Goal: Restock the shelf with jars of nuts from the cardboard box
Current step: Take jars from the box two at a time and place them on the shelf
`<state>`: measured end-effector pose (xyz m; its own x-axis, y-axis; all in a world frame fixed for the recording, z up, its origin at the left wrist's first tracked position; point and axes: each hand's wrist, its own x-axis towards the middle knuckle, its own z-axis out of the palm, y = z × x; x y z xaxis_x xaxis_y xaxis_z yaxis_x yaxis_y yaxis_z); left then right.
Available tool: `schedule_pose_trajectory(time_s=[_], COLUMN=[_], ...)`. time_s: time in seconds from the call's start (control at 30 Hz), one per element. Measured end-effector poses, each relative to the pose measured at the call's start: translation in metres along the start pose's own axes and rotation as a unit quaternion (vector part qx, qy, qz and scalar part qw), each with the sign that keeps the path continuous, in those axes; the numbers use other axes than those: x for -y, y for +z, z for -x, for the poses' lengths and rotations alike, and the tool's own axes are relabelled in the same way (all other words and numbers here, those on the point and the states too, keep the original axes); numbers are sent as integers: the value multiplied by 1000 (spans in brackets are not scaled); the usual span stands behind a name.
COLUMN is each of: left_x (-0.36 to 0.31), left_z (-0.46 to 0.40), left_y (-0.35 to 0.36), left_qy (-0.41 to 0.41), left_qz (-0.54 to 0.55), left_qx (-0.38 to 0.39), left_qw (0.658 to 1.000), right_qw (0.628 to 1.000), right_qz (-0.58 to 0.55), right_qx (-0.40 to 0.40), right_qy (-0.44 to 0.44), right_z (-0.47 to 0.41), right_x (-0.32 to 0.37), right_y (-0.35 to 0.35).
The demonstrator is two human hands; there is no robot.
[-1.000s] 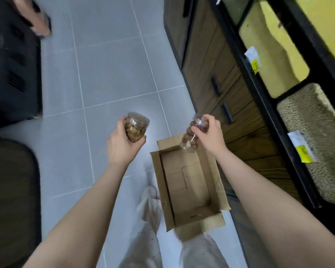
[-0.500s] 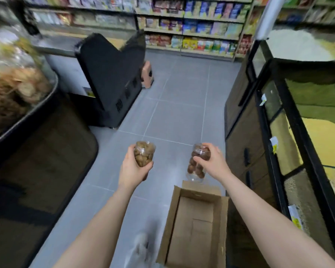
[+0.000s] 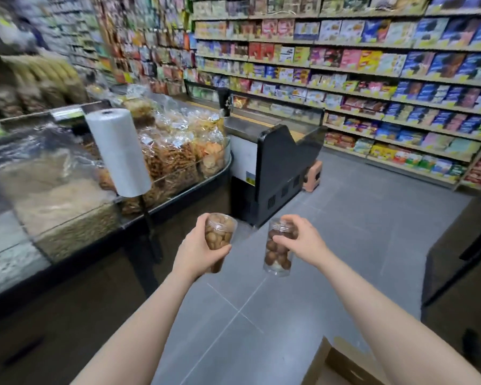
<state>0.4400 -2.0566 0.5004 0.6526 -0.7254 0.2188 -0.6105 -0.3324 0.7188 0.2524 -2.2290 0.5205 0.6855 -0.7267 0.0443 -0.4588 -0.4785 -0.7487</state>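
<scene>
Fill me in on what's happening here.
A person is restocking in a shop aisle and has a clear jar of nuts in each hand. The left hand wraps round the side of the left jar; the right hand grips the right jar near its top, with the jar hanging below the fingers. Both jars are held up over the grey floor. A corner of the cardboard box shows at the bottom. Neither jar is on a shelf yet.
</scene>
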Motion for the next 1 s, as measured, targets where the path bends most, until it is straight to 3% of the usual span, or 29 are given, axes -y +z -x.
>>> schedule_pose_trajectory(time_s=[0.17,0.47,0.73,1.0], left_x=[57,159,218,268], left_z=[11,19,-2,-84], left_y=[-105,-253,-313,-351], left_qy=[-5,-27,-72,-92], left_qz=[-37,-18,29,-12], left_qx=[-34,-102,-158,-216], left_qw=[999,994,984,972], right_qw=[996,991,978,958], right_qz=[10,-27,-26,-32], right_qx=[47,85,139,174], right_qy=[-71,-103,-151,-225], right_z=[-8,-15,-71,-182], right_x=[97,233,311,372], right_y=[71,195,259,321])
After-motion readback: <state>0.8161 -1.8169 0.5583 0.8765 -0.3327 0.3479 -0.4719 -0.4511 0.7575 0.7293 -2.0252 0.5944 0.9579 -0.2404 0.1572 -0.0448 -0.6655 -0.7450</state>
